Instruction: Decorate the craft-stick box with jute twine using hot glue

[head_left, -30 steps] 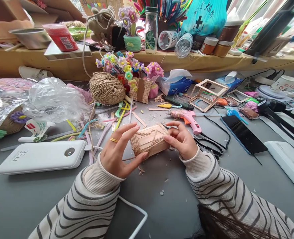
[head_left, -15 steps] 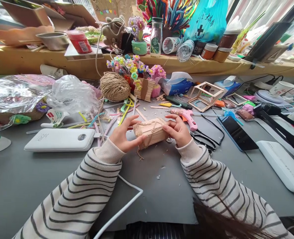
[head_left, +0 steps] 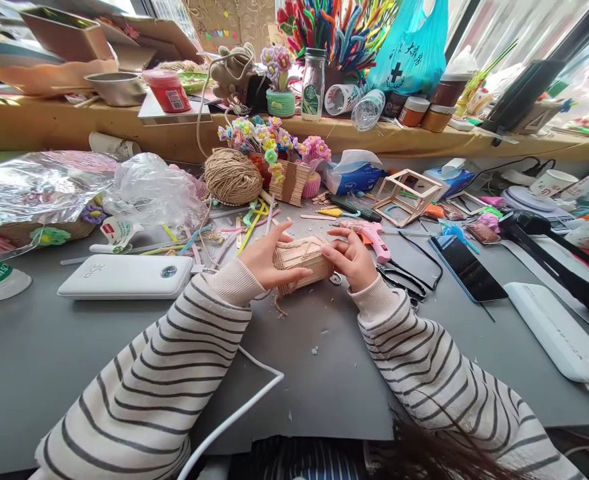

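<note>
A small box of pale wooden craft sticks point(head_left: 308, 270), with twine wound round its left end and a strand across its top, is between my hands just above the grey table. My left hand point(head_left: 270, 259) grips its left side, thumb stretched along the near face and fingers behind. My right hand point(head_left: 353, 259) pinches the right end with thumb and fingertips. A loose twine tail point(head_left: 279, 305) hangs below the left end. Right behind my right hand lies a pink glue gun point(head_left: 377, 240). The box's far side is hidden.
A ball of twine point(head_left: 233, 177) sits behind my left hand. A white power bank point(head_left: 124, 277) lies left; black-handled scissors point(head_left: 404, 281) and a phone point(head_left: 468, 268) lie right. A wooden stick frame point(head_left: 408, 197) stands at the back. A white cable point(head_left: 234, 427) runs along the front.
My left hand has shifted slightly right along the box, its thumb reaching further across the near face. My right hand keeps its pinch. The whole view has shifted a little.
</note>
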Motion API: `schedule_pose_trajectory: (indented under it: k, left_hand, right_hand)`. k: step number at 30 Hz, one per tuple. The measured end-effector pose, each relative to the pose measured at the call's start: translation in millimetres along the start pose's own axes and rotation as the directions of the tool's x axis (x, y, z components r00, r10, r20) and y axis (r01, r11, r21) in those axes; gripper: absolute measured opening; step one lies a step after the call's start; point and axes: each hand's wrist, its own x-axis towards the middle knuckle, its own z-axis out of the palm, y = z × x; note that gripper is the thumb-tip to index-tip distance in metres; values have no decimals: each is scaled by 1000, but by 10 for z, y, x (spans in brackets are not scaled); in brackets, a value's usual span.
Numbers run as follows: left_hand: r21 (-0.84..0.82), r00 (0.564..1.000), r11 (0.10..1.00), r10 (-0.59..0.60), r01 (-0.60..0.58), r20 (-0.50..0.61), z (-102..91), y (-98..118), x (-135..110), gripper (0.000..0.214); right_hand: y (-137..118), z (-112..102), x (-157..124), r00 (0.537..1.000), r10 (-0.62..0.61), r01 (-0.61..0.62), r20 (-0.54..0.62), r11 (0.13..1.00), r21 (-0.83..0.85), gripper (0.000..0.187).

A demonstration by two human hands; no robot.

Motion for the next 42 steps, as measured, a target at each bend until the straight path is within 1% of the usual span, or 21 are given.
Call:
schedule_pose_trajectory:
  k: [3,5,6,7,8,9,11,12,14,16,17,19,22,25,29,34,38,42]
  left_hand:
    - [42,998,997,-67,67,13,37,30,44,94]
    - [42,998,997,-63,64,-6,40,34,33,93]
    - [36,999,999,-40,41,-27,35,33,17,92]
    - [28,999,1000,-3,5,-50,26,30,-2,90]
    - [22,994,999,47,-45,-97,13,28,-23,87]
    - [29,985,992,124,-122,-123,-1,25,-44,82]
    - [86,950,965,258,-246,-178,-25,19,-79,68]
    - [89,933,953,302,-289,-197,-32,15,-92,61]
    - [13,916,935,350,-355,-194,-29,5,-114,51]
    - [-54,913,925,360,-376,-189,-5,-1,-135,44]
    - [-43,907,921,371,-386,-197,11,0,-147,41]
    - [-10,895,920,379,-392,-234,44,12,-170,38]
    - [-35,870,910,384,-414,-309,77,44,-193,22]
    - [-66,868,911,363,-407,-337,86,53,-195,12]
    - [-98,868,910,346,-403,-356,89,21,-187,11]
    - [-67,846,895,388,-440,-367,95,0,-195,12]
    - [-90,841,881,408,-465,-355,92,-10,-195,8]
    - [-110,844,874,415,-474,-340,94,-25,-192,4]
  right_hand:
    - [-21,21,-16,1000,6,-7,-21,1000,-6,49]
    - [-36,35,-30,999,15,-15,-28,1000,-11,48]
    - [-45,43,-38,999,21,-21,-35,1000,-9,48]
    - [-55,51,-49,999,27,-27,-44,1000,-3,47]
    - [-67,61,-61,998,36,-36,-55,999,5,47]
    - [-81,70,-74,996,49,-48,-70,999,15,47]
    - [-112,85,-103,992,79,-76,-103,997,32,46]
    - [-126,90,-117,989,95,-91,-117,995,37,46]
    - [-148,94,-142,983,134,-129,-128,991,43,45]
    - [-156,91,-159,978,166,-161,-125,986,51,46]
    - [-155,89,-165,976,178,-173,-122,983,57,46]
    - [-146,82,-170,974,193,-186,-118,980,68,47]
    - [-133,71,-162,972,206,-197,-113,976,88,50]
    - [-129,52,-143,974,210,-200,-83,973,115,55]
    - [-126,19,-132,978,202,-194,-48,972,129,58]
    - [-113,-17,-136,982,188,-183,-30,975,129,51]
    - [-110,-25,-140,987,161,-156,-30,980,124,48]
    - [-104,-27,-136,986,162,-157,-38,982,103,46]
